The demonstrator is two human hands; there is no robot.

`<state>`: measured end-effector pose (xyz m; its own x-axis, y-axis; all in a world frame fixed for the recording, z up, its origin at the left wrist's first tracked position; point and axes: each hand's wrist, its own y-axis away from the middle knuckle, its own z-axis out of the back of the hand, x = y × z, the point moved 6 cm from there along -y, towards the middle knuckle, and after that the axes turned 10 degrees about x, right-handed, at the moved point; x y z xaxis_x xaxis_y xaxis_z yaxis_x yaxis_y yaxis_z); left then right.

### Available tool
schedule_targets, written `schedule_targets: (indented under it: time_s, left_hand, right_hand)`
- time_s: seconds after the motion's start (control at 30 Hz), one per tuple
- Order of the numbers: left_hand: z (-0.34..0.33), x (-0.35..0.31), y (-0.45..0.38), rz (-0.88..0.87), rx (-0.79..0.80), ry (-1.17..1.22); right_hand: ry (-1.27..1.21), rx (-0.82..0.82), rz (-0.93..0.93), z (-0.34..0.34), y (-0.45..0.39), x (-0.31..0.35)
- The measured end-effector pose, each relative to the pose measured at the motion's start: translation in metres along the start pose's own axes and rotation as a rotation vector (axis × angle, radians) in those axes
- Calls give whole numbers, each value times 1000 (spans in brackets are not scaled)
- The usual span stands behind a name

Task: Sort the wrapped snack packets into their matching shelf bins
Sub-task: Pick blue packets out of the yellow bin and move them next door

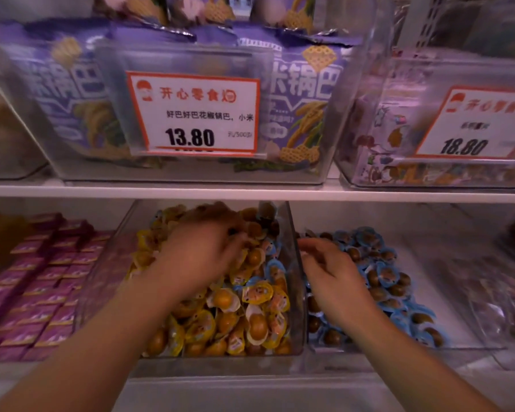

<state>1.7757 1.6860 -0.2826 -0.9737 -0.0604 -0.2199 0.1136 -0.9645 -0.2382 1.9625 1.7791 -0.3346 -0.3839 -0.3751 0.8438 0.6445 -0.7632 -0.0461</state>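
The left hand (202, 257) reached into the middle bin (295, 292), its fingers curled down among the yellow-wrapped packets (250, 310) at the far part of the heap; blur hid whether it was grasping a packet, so I cannot tell. The right hand (330, 272) hovered over the right bin (464, 343), just beside the clear wall between the two, fingers loosely bent and apparently released, with nothing seen in them. The likely slip from here was a mix-up: several blue-wrapped packets (393, 281) lay along the right edge of the yellow heap, and a hurried scoop could carry yellow ones across with them, or spill some over the low near rim. The right bin held blue packets with darker contents. To the left lay rows of small purple packets (39, 289). On the shelf (250, 193) above, a clear tub (333, 144) held large purple snack bags (304, 93) behind a price card (194, 114) reading 13.80; another tub stood to its right.
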Motion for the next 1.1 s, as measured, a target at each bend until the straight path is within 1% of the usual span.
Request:
schedule_targets:
  time_s: [0.07,0.1,0.13,0.17,0.3,0.4,0.43,0.5,0.57,0.63,0.67,0.77,0.83,0.9,1.0,1.1]
  left_hand:
    - [-17,-26,0,-113,162,205]
    - [-29,-36,1,-147,259,258]
    - [-40,-42,2,-164,337,266]
    - [-49,-41,2,-160,378,234]
    - [-54,-14,-8,13,332,24]
    - [-55,-3,-19,103,285,18]
    - [-57,-1,-23,121,291,20]
    - [-62,-2,-31,117,352,52]
    - [-68,-6,-38,77,431,95]
    - [-72,-10,-41,56,461,82]
    - [-72,-13,-41,54,443,64]
    - [-67,-22,-37,0,317,19]
    - [-68,-25,-34,-39,299,-13]
    - [-72,-24,-33,-40,308,-8]
    - [-72,-24,-32,-4,297,89]
    - [-55,-17,-31,26,211,264]
  right_hand:
    - [20,-15,22,1,0,2]
    - [27,-19,31,1,0,3]
    - [32,-19,34,1,1,3]
    - [35,-15,34,1,1,3]
    - [23,-5,28,0,3,1]
    - [19,-6,26,0,4,-2]
    - [21,-11,29,0,4,-2]
    - [11,-21,36,0,5,-1]
    - [-9,-18,39,-1,5,-1]
    - [-23,-8,42,-2,3,-2]
    - [-29,-3,42,-2,3,-2]
    - [-37,14,37,-2,2,-3]
    - [-31,31,38,-3,0,-3]
    - [-27,37,39,-3,-1,-4]
    - [-14,29,37,-3,-1,-5]
    - [-12,32,40,-1,1,-3]
